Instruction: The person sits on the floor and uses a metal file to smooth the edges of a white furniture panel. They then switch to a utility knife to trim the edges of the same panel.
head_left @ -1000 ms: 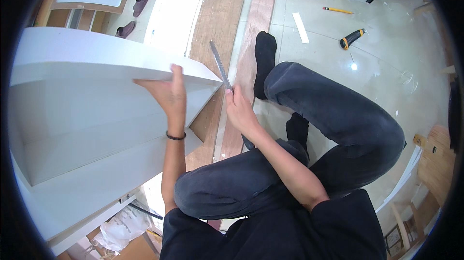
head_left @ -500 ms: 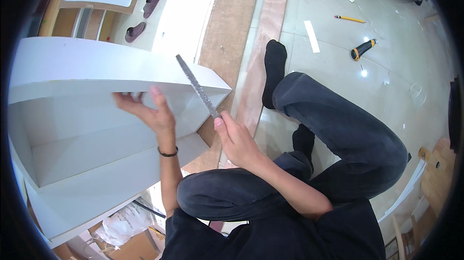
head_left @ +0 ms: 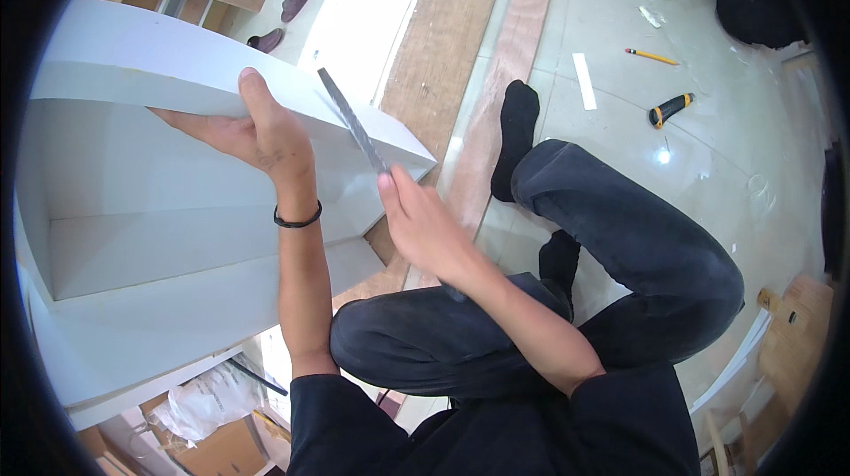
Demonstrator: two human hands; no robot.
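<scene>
A long white open-fronted cabinet (head_left: pixel 168 246) lies at my left, its upper panel slanting across toward the middle. My left hand (head_left: pixel 266 139) grips that panel's edge, thumb on the outer face and fingers tucked inside, where they are partly hidden. A black band (head_left: pixel 297 216) circles the left wrist. In my right hand (head_left: pixel 425 224) is a flat grey metal file (head_left: pixel 352 122). Its blade points up and left, close to or against the panel's edge; whether it touches I cannot tell. The handle is mostly covered by my hand and wrist.
Wooden boards (head_left: pixel 443 33) run along the floor beyond the cabinet. A utility knife (head_left: pixel 670 110), a pencil (head_left: pixel 652 57) and a white strip (head_left: pixel 584 81) lie on the tiles at right. Clear plastic (head_left: pixel 204 405) sits lower left. Another person's dark clothing (head_left: pixel 757 2) shows at upper right.
My left hand has moved up and left and closed on the panel's edge. The right hand has raised the file slightly, and the cabinet sits higher in view.
</scene>
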